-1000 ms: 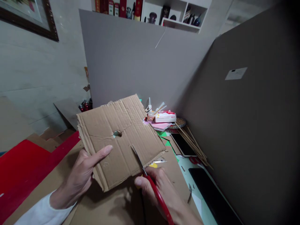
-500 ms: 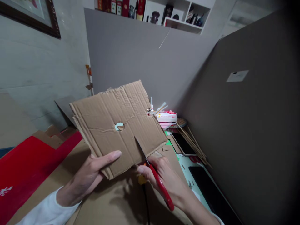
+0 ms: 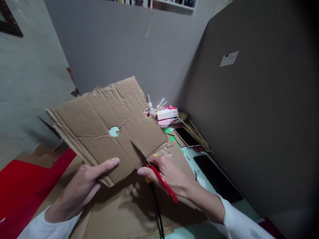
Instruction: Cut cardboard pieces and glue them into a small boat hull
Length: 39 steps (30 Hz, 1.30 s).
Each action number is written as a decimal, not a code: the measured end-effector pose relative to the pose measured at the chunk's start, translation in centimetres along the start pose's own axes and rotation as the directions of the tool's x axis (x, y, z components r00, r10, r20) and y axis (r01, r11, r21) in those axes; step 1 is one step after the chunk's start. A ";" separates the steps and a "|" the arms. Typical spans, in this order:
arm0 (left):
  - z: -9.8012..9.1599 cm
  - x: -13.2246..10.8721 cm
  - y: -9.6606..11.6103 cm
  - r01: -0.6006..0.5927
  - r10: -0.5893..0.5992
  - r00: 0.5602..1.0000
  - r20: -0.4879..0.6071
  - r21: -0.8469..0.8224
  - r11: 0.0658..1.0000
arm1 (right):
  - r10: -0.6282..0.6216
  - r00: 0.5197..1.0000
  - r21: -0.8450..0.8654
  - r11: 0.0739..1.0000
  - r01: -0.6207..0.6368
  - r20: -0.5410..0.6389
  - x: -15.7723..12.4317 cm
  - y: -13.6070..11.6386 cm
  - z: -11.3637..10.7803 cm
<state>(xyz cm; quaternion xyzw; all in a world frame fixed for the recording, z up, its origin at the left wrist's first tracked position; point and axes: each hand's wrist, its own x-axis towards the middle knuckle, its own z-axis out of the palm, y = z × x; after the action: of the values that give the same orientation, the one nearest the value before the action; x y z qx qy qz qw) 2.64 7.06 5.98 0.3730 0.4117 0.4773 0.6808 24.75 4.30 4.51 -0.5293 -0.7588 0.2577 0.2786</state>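
one holed cardboard sheet (image 3: 97,113) is clasped by the left hand (image 3: 81,184), thumb on top, other fingers mostly hidden; the right hand (image 3: 169,171) curls its fingers round red-handled scissors (image 3: 164,184), one blade over the sheet; right of those fingers lies a dark panel (image 3: 216,177).

A grey panel (image 3: 112,49) fronts what looks like white shelving (image 3: 173,7).

Cardboard piece (image 3: 97,113): up front, left hand (image 3: 82,186) at its near-left edge
Scissors (image 3: 164,182): in the right hand (image 3: 163,169), tips over its near-right side
Tissue pack (image 3: 167,114): way back, right beside the cup (image 3: 153,114)
Sticks (image 3: 195,134): off right, between tablet (image 3: 187,137) and panel (image 3: 249,109)
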 end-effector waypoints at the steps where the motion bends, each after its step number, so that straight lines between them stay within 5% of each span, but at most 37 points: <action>1: 0.0 0.1 -0.2 -0.002 0.002 1.000 -0.004 0.016 1.000 | 0.005 1.000 -0.004 1.000 -0.005 -0.006 0.0 0.0 0.1; 17: 0.1 1.1 -0.6 0.020 -0.019 0.999 -0.039 0.009 1.000 | -0.037 0.995 0.044 0.998 0.041 -0.089 0.5 1.9 1.8; 28: 0.1 1.1 -0.5 0.019 -0.019 1.000 -0.013 0.007 1.000 | -0.006 1.000 0.247 0.969 0.003 0.009 0.2 -0.4 0.3; 35: 0.0 0.9 -0.7 0.005 -0.005 1.000 0.013 0.016 1.000 | 0.030 0.998 0.114 0.993 -0.036 0.054 0.3 -1.5 -0.8; 39: -0.2 0.8 -0.5 0.053 -0.053 0.999 0.001 -0.020 0.998 | 0.010 1.000 0.065 0.998 -0.009 -0.021 0.1 -1.0 -0.2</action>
<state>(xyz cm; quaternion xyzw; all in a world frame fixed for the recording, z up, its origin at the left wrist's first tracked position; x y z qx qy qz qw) 2.79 7.69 5.26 0.3553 0.4162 0.4632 0.6971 24.22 4.11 5.31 -0.5263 -0.7444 0.2781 0.3026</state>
